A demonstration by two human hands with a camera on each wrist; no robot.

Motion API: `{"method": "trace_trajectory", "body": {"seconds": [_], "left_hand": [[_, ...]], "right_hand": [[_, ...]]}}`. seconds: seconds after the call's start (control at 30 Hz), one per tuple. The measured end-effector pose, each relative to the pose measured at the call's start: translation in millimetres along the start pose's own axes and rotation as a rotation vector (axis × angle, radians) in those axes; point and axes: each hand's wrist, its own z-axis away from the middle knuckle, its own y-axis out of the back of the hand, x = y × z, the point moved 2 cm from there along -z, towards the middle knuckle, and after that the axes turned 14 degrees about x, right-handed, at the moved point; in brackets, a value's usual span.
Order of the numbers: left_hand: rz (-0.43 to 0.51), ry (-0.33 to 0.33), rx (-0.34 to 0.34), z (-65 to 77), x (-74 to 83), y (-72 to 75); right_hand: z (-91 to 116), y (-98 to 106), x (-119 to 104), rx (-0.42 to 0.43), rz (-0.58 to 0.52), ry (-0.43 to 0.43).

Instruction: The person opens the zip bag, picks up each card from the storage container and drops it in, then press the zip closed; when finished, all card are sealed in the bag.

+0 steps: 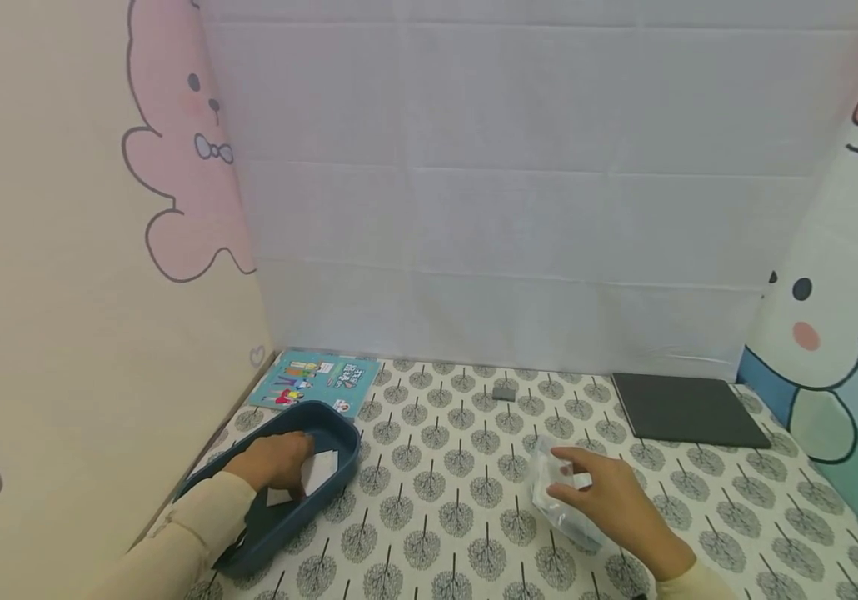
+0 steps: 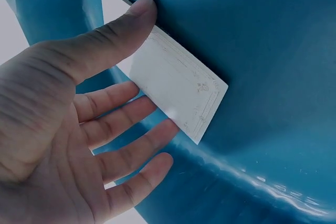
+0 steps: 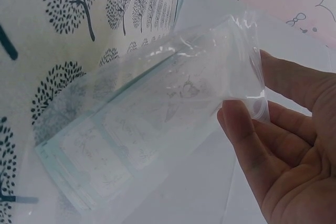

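Note:
My left hand (image 1: pixel 275 460) reaches down into a dark blue oval bin (image 1: pixel 351 433) at the left of the table. There it pinches a small white card with a thin ornamental border (image 2: pixel 181 85), thumb on its face and fingertips along the lower edge. Whether it is one card or a thin stack, I cannot tell. To the right, above the tablecloth, my right hand (image 1: pixel 612 496) pinches a clear plastic bag (image 3: pixel 131 124) by one end. Inside the bag lies a flat white and pale green printed sheet or card, blurred through the plastic.
A teal illustrated booklet (image 1: pixel 309 379) lies behind the bin at the back left. A small grey block (image 1: pixel 504 393) sits at the back middle, and a flat black panel (image 1: pixel 687 408) at the back right. The tablecloth (image 1: pixel 429 517) has tree prints; walls stand close behind and at left.

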Motion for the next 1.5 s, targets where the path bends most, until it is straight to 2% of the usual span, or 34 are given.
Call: {"method": "trace_trajectory", "body": {"seconds": [0.3,0.47,0.77,1.03,1.3,1.5], "left_hand": [[0.071,-0.019,0.035,3.4,-0.6,7.1],[0.118,-0.027,0.078,2.1,-1.9,10.9],[0.171,-0.009,0.104,5.7,-4.5,14.2],[0.237,0.008,0.141,11.2,0.8,33.3],[0.21,-0.076,0.267,8.5,10.4,58.9],[0.175,-0.11,0.294,5.1,23.9,67.6]], "right_hand": [[1.9,-1.0,-0.1,-0.01,-0.001,-0.044],[1.6,-0.7,0.2,-0.01,0.001,-0.016],[1.4,-0.5,0.7,-0.006,0.009,-0.01],[1.7,-1.1,0.5,-0.009,-0.003,-0.01],[1.5,-1.7,0.7,0.001,0.005,-0.004],[-0.1,-1.2,-0.4,-0.003,0.011,0.008]]}}
